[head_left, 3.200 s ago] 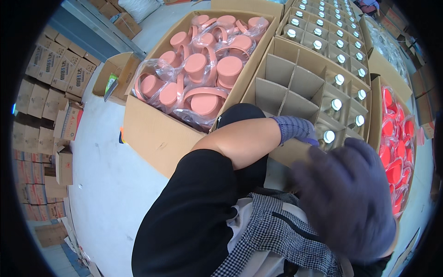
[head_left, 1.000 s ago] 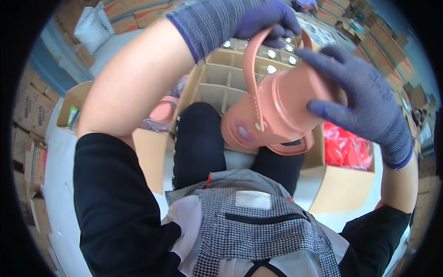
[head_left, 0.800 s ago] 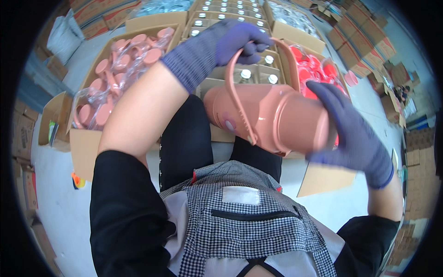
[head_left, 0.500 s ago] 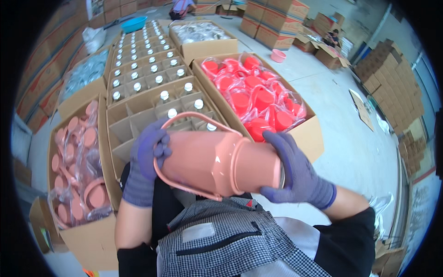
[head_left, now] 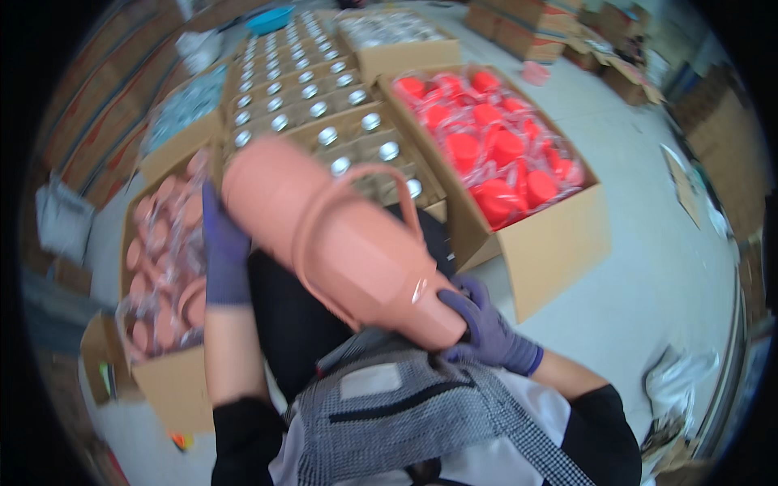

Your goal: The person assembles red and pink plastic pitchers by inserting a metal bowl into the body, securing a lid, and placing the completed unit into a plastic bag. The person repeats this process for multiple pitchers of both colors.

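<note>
Right hand (head_left: 470, 320) grips the pink flask (head_left: 373, 263) by its narrow end (head_left: 442, 322); left hand (head_left: 225, 247) touches its base (head_left: 243, 182), openness unclear.

Flask (head_left: 348, 235): we see salmon pink, with white glints near our right fingers (head_left: 458, 304).
Gloves (head_left: 496, 336): ours are purple.
Apron (head_left: 365, 445): we wear fine black-and-white check, with a pale patch (head_left: 370, 381).
Sleeves (head_left: 601, 441): ours are black.
Pieces left of our left fingers (head_left: 216, 219): pink.
Cups (head_left: 508, 146) beyond our right fingers: bright red.
Caps (head_left: 327, 136) beyond our fingers: silvery white.
Cartons (head_left: 559, 251): tan.
</note>
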Demonstrator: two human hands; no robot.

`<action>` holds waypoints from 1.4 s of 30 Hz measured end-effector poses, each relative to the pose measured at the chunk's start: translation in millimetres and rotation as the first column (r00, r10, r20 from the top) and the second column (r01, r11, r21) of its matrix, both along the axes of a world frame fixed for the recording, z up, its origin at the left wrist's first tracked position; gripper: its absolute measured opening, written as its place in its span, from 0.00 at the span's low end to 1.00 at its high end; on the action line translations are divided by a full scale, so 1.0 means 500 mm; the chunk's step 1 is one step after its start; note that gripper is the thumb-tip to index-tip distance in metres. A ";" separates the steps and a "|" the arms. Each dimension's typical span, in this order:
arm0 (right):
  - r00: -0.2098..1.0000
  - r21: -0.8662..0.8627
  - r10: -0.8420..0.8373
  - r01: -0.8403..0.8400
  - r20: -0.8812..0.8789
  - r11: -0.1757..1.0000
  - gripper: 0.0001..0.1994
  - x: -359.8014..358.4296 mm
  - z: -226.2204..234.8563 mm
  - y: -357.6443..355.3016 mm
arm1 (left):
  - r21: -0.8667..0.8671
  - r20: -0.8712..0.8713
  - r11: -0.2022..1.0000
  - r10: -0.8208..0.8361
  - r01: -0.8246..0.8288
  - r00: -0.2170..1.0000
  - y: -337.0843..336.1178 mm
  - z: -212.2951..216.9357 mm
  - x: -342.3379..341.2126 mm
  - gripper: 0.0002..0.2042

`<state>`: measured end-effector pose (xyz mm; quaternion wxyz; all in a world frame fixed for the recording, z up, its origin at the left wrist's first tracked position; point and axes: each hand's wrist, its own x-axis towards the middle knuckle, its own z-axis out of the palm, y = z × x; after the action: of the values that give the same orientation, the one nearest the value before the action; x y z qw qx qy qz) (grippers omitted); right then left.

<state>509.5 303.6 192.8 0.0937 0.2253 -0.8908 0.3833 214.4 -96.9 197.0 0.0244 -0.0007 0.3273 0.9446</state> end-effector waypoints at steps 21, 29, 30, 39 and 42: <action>0.965 0.074 0.190 -0.179 -0.181 0.981 0.28 -0.464 0.202 -0.163 | -0.762 -0.647 0.218 -0.304 -0.610 0.700 0.151 0.080 0.036 0.09; 0.980 -0.527 0.193 -0.143 0.040 0.838 0.27 -0.645 0.083 -0.158 | -0.702 -0.711 0.413 -0.441 -0.580 0.547 0.147 0.215 0.062 0.16; 0.974 -0.605 0.208 -0.115 0.086 0.788 0.27 -0.636 0.074 -0.153 | -0.685 -0.729 0.466 -0.433 -0.560 0.530 0.138 0.208 0.041 0.15; 0.935 -0.842 0.138 0.222 0.327 0.492 0.29 -0.594 0.062 -0.133 | -0.586 -0.548 0.804 -0.301 -0.101 0.781 0.115 0.163 0.027 0.21; 0.915 -0.743 0.237 0.093 0.326 0.662 0.28 -0.592 0.058 -0.129 | -0.769 -0.534 0.594 -0.396 -0.236 0.747 0.114 0.193 0.032 0.23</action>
<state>213.7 238.9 221.7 -0.0201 0.1208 -0.6450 0.7543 230.3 -40.1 293.6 -0.0495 0.3375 0.7003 0.6271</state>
